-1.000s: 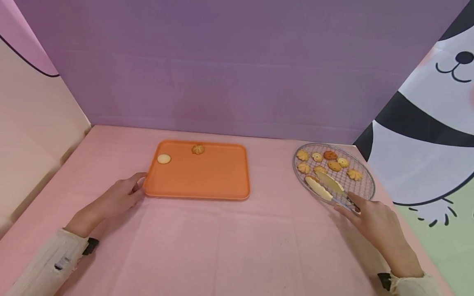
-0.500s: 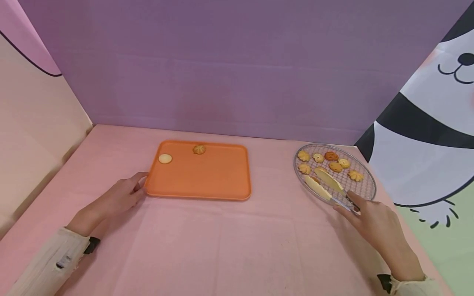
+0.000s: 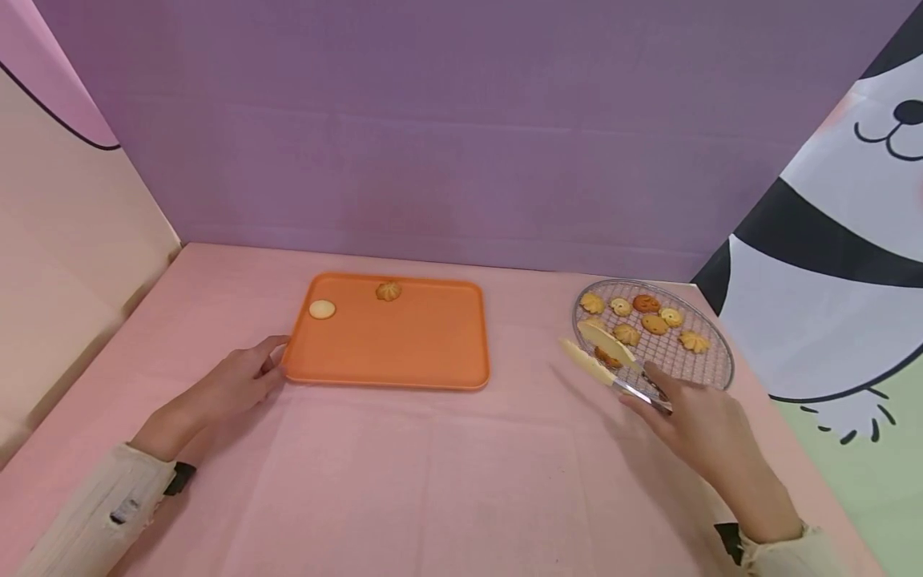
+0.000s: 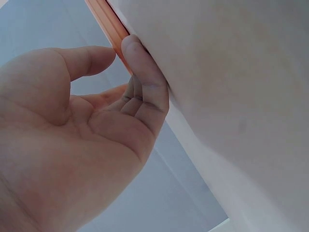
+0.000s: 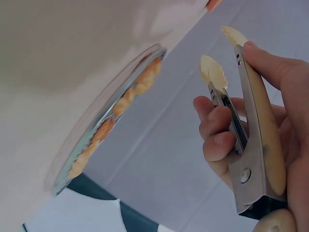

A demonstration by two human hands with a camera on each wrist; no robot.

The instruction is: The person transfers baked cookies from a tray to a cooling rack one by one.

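My left hand [image 3: 234, 385] holds the left edge of an orange tray [image 3: 433, 344], thumb and fingers at its rim; in the left wrist view the tray rim [image 4: 108, 29] runs behind the thumb and a fingertip. On the tray lie a pale round cookie [image 3: 322, 309] and a ridged brown cookie [image 3: 388, 291]. My right hand [image 3: 710, 421] grips metal tongs [image 3: 634, 391] with cream scalloped tips. The tips are spread, with nothing between them in the right wrist view. They overlap the left front of a round wire rack [image 3: 710, 375], covering part of a dark cookie [image 3: 610, 357].
Several cookies [image 3: 654, 324] of different shapes sit on the rack at the right. A pink cloth [image 3: 461, 465] covers the table. Behind it stands a purple backdrop [image 3: 461, 144], with a panda picture [image 3: 822, 320] on the right side.
My right hand has moved left with the tongs, uncovering a ridged cookie on the rack; the tips now reach past the rack's left rim. My left hand and the tray stay put.
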